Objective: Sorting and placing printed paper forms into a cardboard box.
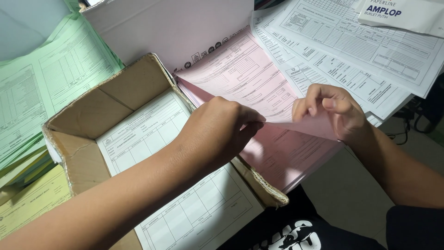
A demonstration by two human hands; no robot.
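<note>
The left hand (217, 132) pinches the lifted edge of the top pink form (305, 125), fingers closed on it, while the right hand (330, 111) curls its fingertips under the same sheet at its near corner. That sheet is raised off the pink stack (282, 162), which lies between the cardboard box (88, 115) of white forms and the spread white sheets (351, 60). Thin paper, tight pinch: a sharp tug likely tears or creases it, two sheets may cling and rise together, and the stack overhangs the desk edge, so a nudge could spill it
</note>
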